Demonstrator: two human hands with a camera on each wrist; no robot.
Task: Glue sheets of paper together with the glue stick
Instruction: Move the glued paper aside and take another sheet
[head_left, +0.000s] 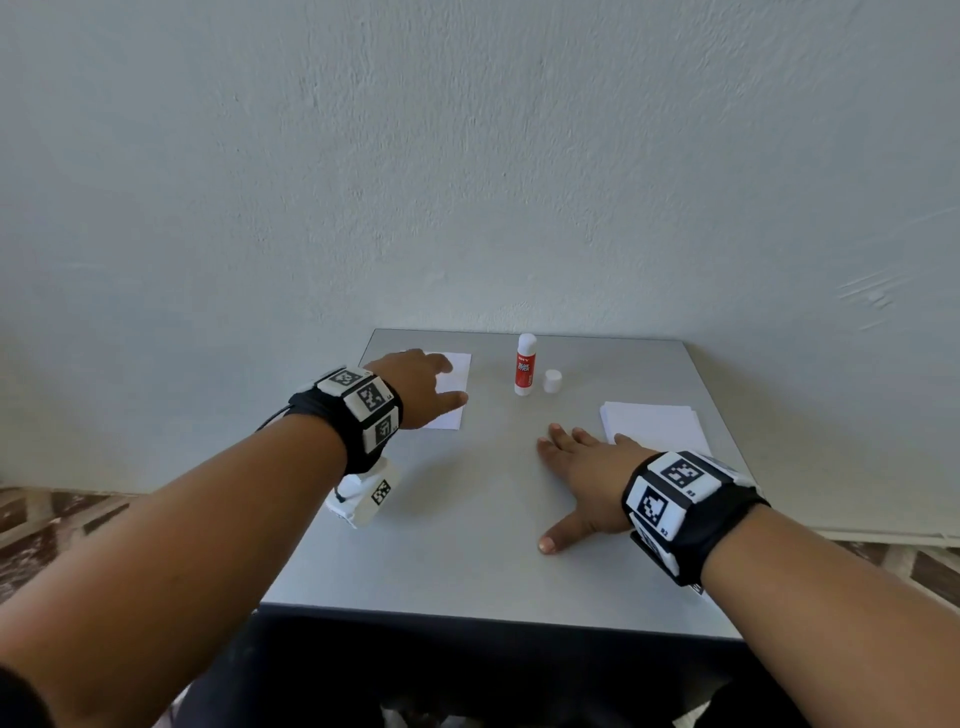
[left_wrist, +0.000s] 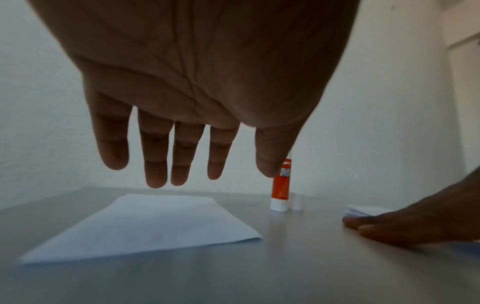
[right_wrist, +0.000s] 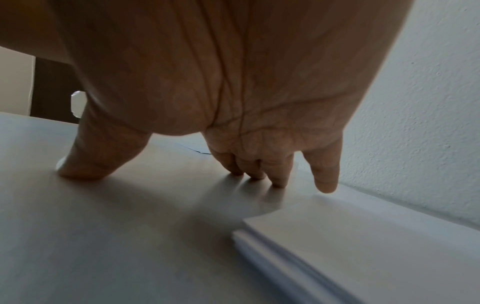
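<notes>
Glue stick (head_left: 525, 365): upright, uncapped, far centre of desk (head_left: 467, 519) | light, rigid, tippy; take mid-barrel | sheet (left_wrist: 145, 224) far left, flimsy | left hand (head_left: 415, 387) spread above it, empty | right hand (head_left: 582, 480) flat on desk, empty

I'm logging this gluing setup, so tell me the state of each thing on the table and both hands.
glue stick: upright, uncapped
cap: off, standing beside the stick
single sheet: flat on the table, under the left hand
paper stack: lying flat, untouched
left hand: open, hovering above the sheet
right hand: open, fingertips on the table
</notes>
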